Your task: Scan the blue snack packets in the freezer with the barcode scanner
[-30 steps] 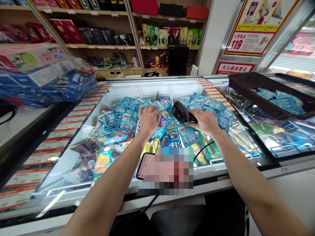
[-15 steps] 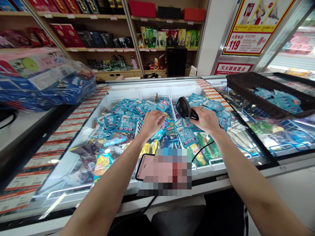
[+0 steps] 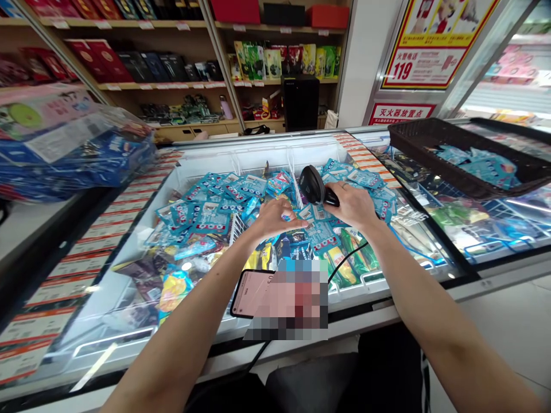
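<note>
My right hand (image 3: 353,203) is closed around the handle of a black barcode scanner (image 3: 311,184), whose head points left over the freezer. My left hand (image 3: 279,218) hovers left of the scanner, thumb and fingers apart, with nothing seen between them. Below and around both hands lie many blue packets (image 3: 210,217) in the chest freezer (image 3: 258,162), some with barcodes facing up. White wire dividers (image 3: 236,229) part the freezer's contents. Nearer me, a phone (image 3: 253,292) rests at the freezer's front, partly blurred out. The scanner's black cable (image 3: 344,264) runs down past it.
A brown basket (image 3: 413,137) holding more blue packets stands on the right. Plastic-wrapped boxes (image 3: 73,137) sit at the left. Price labels (image 3: 107,241) line the freezer's glass. Behind are shelves of goods (image 3: 167,86) and a black box-shaped object (image 3: 300,103).
My left hand has moved slightly right and its thumb and fingers have spread apart. The right hand still holds the scanner. The whole view has shifted slightly.
</note>
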A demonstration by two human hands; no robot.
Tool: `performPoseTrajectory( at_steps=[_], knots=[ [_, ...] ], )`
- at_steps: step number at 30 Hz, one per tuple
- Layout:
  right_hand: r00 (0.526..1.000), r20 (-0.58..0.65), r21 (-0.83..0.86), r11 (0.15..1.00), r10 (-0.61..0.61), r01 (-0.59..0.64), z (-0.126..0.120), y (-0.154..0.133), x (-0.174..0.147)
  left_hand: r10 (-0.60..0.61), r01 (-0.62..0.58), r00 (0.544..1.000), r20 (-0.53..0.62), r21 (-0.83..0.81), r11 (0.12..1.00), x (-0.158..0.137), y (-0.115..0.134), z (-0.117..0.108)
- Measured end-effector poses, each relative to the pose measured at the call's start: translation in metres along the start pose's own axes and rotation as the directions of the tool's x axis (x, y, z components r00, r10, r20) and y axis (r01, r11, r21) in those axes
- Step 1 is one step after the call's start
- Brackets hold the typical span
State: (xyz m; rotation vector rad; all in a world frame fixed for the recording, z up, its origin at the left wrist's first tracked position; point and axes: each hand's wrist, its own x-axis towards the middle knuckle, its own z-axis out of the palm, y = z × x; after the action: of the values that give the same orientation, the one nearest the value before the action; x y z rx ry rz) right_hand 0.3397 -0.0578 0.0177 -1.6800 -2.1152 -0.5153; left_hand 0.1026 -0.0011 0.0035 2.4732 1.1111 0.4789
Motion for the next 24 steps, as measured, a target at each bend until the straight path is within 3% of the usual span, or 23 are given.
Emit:
performPoseTrajectory(
  at_steps=[5,9,13,17,20,24],
  knots=[
    [1.0,0.022,-0.004,1.0,-0.007,0.007,-0.001,-0.002,-0.001,0.004,0.0,0.999,0.038,-0.108,0.994,-0.002,0.006,-0.004],
    [1.0,0.021,0.002,1.0,-0.008,0.008,-0.001,-0.003,-0.001,-0.039,0.071,0.995,0.093,-0.372,0.926,-0.005,0.002,-0.013],
    [1.0,0.005,0.003,1.0,-0.013,0.013,0.001,-0.003,-0.001,-0.175,0.101,0.982,-0.074,-0.579,0.809,-0.004,-0.014,-0.014],
    [1.0,-0.007,0.005,1.0,-0.013,0.013,0.002,-0.003,-0.002,-0.306,0.052,0.913,-0.27,-0.667,0.743,0.002,-0.029,-0.008],
    [1.0,-0.003,0.005,1.0,-0.018,0.018,0.001,-0.003,-0.002,-0.344,0.03,0.882,-0.322,-0.689,0.724,0.005,-0.036,-0.003],
    [1.0,-0.002,0.01,1.0,-0.021,0.021,0.001,-0.003,-0.001,-0.355,0.053,0.883,-0.309,-0.685,0.727,0.005,-0.036,-0.001]
  ],
)
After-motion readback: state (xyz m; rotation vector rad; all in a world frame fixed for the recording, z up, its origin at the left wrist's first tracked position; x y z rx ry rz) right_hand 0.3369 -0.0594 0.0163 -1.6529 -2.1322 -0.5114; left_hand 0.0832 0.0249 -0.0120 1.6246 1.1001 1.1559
